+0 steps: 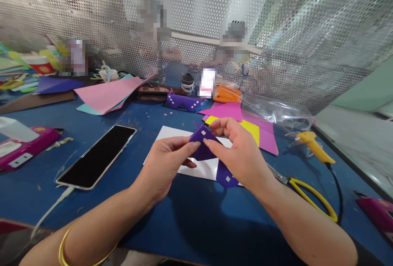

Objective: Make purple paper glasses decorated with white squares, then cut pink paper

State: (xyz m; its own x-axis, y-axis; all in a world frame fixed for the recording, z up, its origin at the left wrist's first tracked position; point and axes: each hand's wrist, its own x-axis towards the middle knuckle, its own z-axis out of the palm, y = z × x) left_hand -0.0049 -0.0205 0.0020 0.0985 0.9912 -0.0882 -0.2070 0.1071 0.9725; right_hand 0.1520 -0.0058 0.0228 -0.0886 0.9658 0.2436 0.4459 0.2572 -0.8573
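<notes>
Nearest, both hands meet over the blue table [196, 221] and pinch one folded purple paper piece with small white squares [205, 145]. Left hand [167, 163] closes thumb and fingers on its left edge; right hand [238, 151] pinches the upper right edge, fingers curled over it. The piece is held just above a white paper sheet [199, 169] lying flat on the table, lower purple tip hanging below the right hand. Gold bangle [66, 249] on the left forearm. Left of the hands: black-screened smartphone [98, 156] face up, white cable plugged into its near end. Right of the hands: yellow-handled scissors [307, 194] flat on the table, and beyond them a yellow hot glue gun with black cord [315, 147]. Far left edge: magenta plastic box [26, 145]. Behind the white sheet: yellow and magenta paper sheets [260, 135] overlapping, a clear plastic bag [276, 112] past them. Further back: purple paper glasses with white squares [184, 103], a fan of pink and teal sheets [107, 94]. At the back, perforated metal screen [276, 20] with people behind it, blurred.
</notes>
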